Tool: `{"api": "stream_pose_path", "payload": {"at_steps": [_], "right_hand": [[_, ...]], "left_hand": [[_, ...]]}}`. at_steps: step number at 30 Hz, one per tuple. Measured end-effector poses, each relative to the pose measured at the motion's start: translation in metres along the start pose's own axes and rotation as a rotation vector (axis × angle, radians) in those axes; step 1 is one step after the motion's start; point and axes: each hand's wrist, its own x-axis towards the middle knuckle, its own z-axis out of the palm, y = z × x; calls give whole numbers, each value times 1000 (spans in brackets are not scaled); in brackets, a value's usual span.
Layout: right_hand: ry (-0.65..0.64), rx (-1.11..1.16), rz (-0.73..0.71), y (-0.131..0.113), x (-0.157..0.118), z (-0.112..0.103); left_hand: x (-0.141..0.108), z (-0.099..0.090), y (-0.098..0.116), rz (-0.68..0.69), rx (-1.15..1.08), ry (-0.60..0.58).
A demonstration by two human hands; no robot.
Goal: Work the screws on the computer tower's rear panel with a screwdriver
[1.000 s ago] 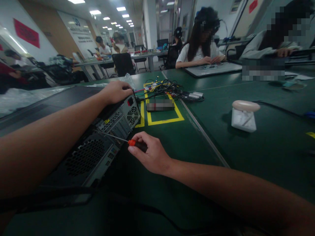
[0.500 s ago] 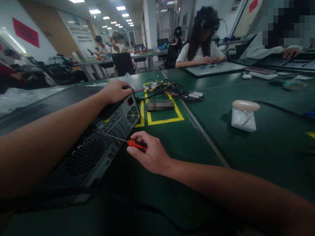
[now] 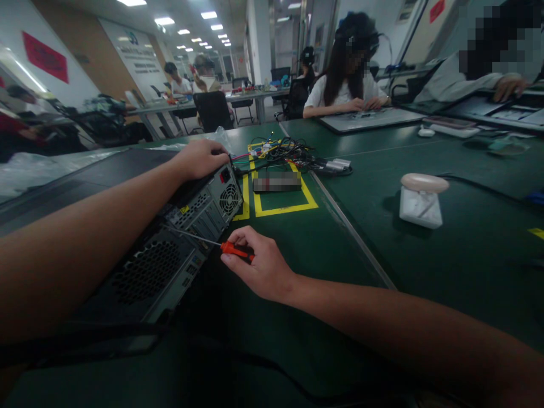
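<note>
A black and grey desktop computer case (image 3: 199, 218) lies at the left, its back panel with vents, slots and ports turned toward me. My left hand (image 3: 202, 160) is closed over the top edge near its far corner, fingertips partly hidden behind the edge. Between the thumb and fingers of my right hand (image 3: 263, 266) is a screwdriver (image 3: 236, 250) with a red and black handle. Its long thin shaft runs left to the back panel, just below a small yellow label. The tip is too dark to make out, so I cannot tell what it touches.
Beyond the case lies a tangle of cables (image 3: 293, 150), with a small blurred-out box (image 3: 277, 181) inside yellow tape (image 3: 284, 211). A white stand with a rounded top (image 3: 420, 201) is at the right. Clear plastic wrap (image 3: 55, 167) lies behind the case. Co-workers sit across the green table (image 3: 340, 272).
My hands, the screwdriver and the case stay almost where they were, with only a tiny shift of my right fingers. At the far right, a co-worker's hand has moved slightly to the right.
</note>
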Motion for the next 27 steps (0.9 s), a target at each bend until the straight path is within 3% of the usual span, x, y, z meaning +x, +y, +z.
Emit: {"api": "stream_pose_path", "payload": {"at_steps": [8,27], "right_hand": [[-2,4,-1,1,0,1],[-12,10,8,-1,0,-1]], "left_hand": [[-10,-6,5,66,30,-41],[-3,-1,1,19,30,-12]]}}
